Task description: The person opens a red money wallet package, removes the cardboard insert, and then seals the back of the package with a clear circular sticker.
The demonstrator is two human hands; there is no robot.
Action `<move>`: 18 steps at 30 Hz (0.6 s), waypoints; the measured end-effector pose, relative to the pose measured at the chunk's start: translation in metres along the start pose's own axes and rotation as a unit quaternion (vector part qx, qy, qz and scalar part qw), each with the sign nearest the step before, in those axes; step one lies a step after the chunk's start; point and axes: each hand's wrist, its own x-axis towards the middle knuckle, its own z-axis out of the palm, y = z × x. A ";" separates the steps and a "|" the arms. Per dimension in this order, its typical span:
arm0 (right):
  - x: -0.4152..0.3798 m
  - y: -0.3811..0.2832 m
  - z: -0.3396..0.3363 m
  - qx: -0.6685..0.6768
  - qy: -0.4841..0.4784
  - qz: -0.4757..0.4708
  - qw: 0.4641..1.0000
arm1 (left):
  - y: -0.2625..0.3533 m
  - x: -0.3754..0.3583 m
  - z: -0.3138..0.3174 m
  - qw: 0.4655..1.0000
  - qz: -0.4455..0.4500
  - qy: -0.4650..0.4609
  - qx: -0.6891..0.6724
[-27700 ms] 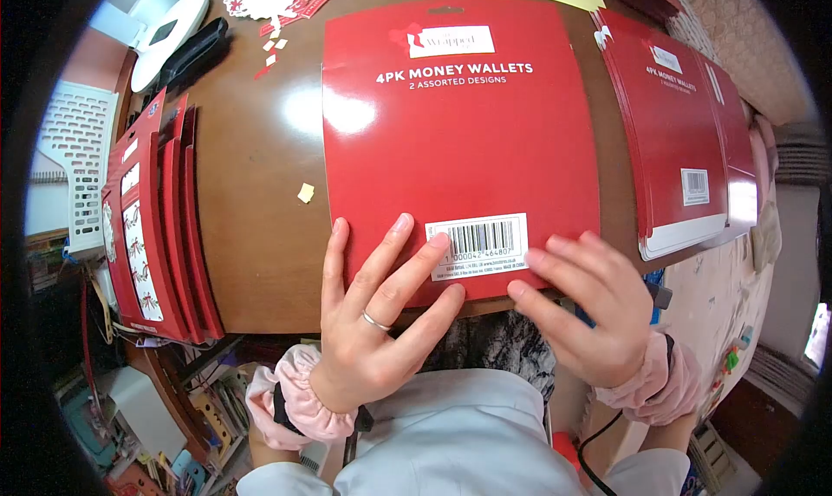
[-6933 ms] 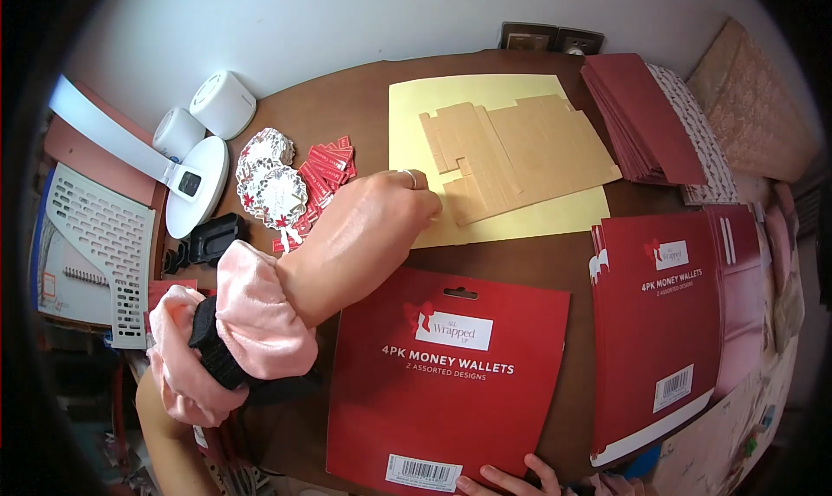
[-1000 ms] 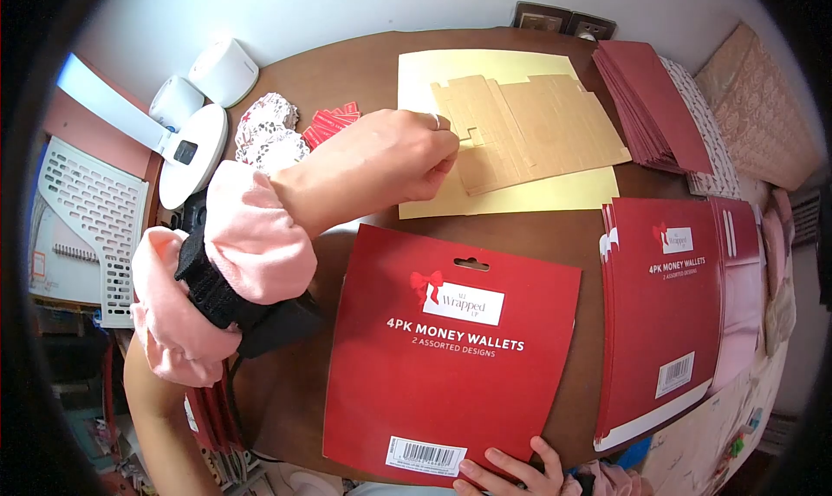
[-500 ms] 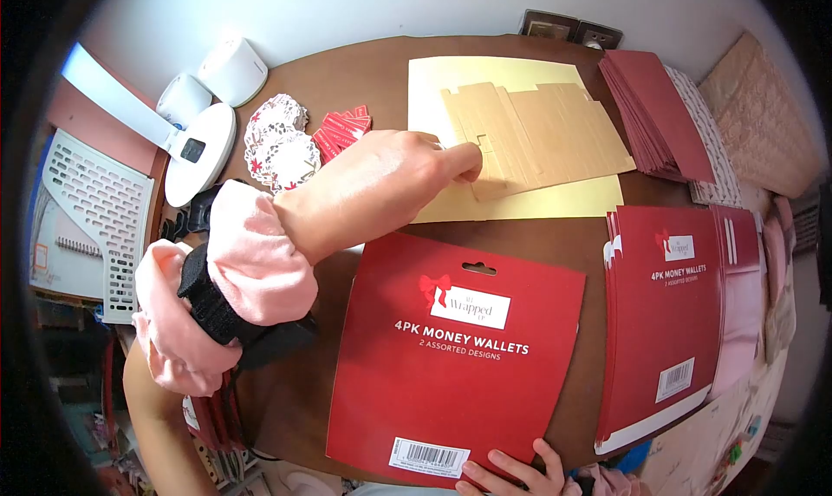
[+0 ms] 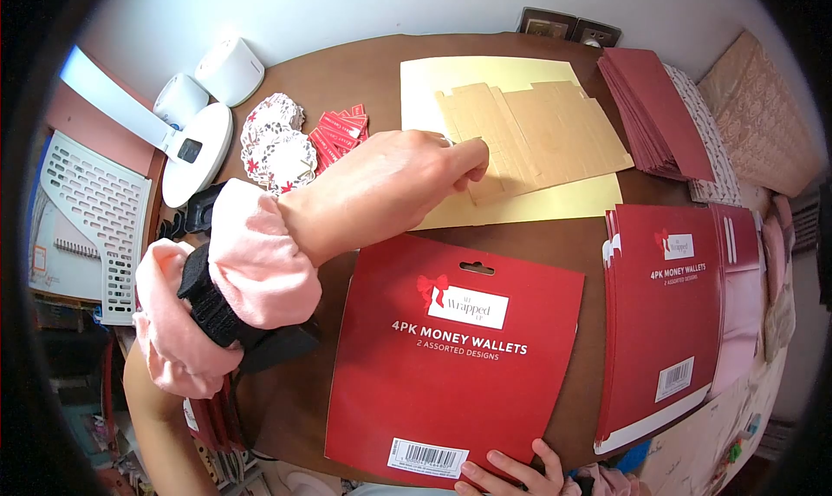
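My left hand point(image 5: 420, 171), with a pink scrunchie point(image 5: 264, 257) and a black strap at its wrist, is over the left part of a flat brown cardboard piece point(image 5: 563, 136). Its fingers are curled together; what they pinch, if anything, is hidden. Beneath the cardboard lies a pale yellow sheet point(image 5: 546, 205). In front of me is a red printed card point(image 5: 451, 392) marked "4PK MONEY WALLETS", with a hang hole at its top. The spread fingers of my right hand point(image 5: 520, 472) rest at its lower right edge.
To the right are a stack of similar red cards point(image 5: 663, 305) and dark red envelopes point(image 5: 659, 114) beside patterned ones. Round white doilies point(image 5: 282, 145) and small red tags point(image 5: 338, 136) lie at the upper left. A white lamp point(image 5: 198, 153) stands farther left.
My left hand has shifted slightly right with its fingers still curled. The view has moved a little. My right hand stays at the card's edge.
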 end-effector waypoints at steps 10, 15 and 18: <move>-0.001 -0.001 0.001 -0.009 -0.002 0.000 1.000 | 0.000 0.003 0.002 1.000 -0.016 -0.011 0.002; 0.000 -0.001 0.001 -0.007 -0.001 0.001 1.000 | -0.002 0.001 0.004 0.999 -0.031 0.010 -0.022; 0.001 -0.002 0.001 -0.004 0.005 0.003 1.000 | -0.005 -0.002 0.005 0.998 -0.021 0.043 -0.050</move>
